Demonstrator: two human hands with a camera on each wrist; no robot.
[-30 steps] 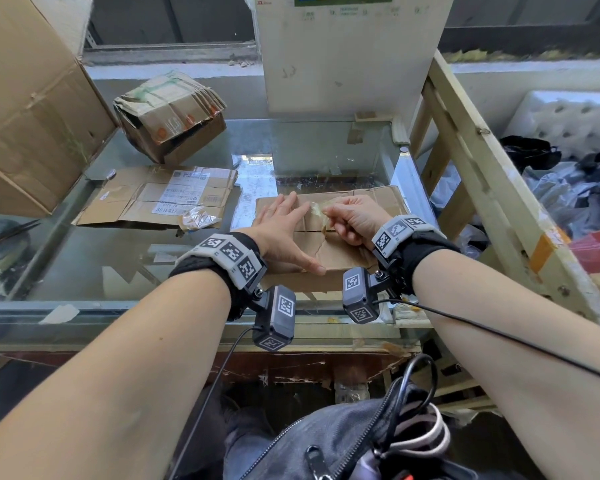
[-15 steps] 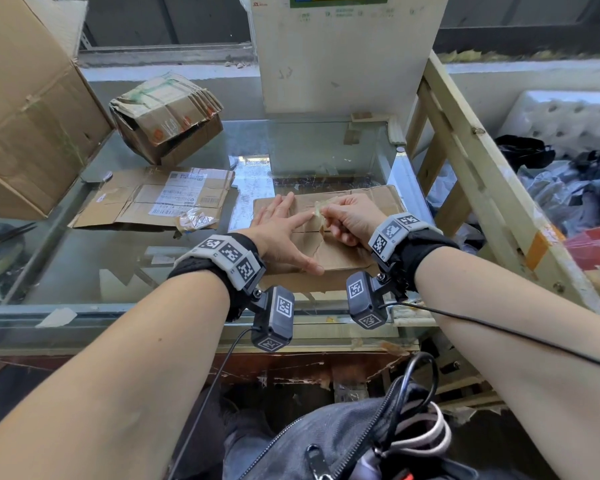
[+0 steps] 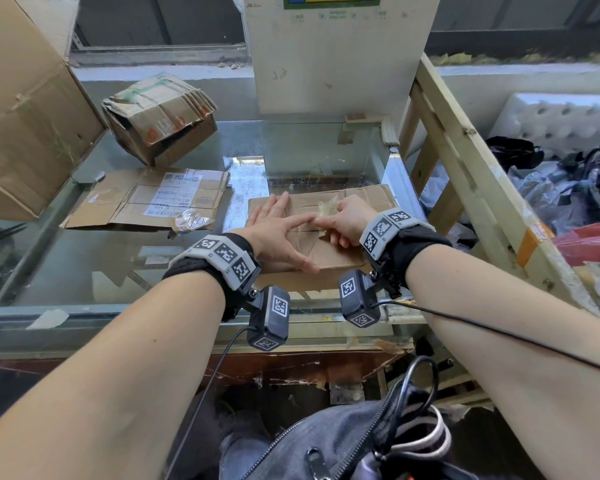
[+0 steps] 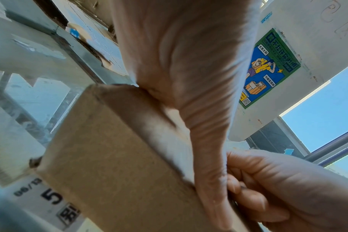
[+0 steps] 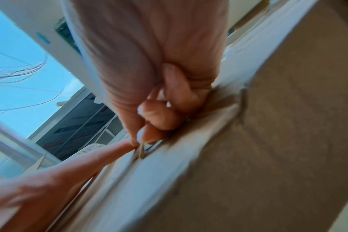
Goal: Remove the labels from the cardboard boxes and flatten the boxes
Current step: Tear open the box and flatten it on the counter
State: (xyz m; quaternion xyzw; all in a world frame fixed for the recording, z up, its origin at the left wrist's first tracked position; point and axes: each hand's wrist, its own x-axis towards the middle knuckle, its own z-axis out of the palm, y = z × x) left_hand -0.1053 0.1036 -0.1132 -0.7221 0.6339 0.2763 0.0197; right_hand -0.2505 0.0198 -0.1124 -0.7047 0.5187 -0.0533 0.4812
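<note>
brown cardboard (image 3: 329,252), green-blue poster (image 4: 268,69)

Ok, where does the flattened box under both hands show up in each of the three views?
Head: flattened box lies centre on the glass, under both hands.
Left wrist: it fills the lower middle, under the left hand.
Right wrist: it fills the right side, blurred, below the right hand.
Shared landmark: the left forefinger meeting the right hand.

At the lower left of the left wrist view I read a large "5" on a white label (image 4: 48,202). The poster (image 4: 268,69) at upper right carries Chinese characters; I cannot read them surely.
</note>
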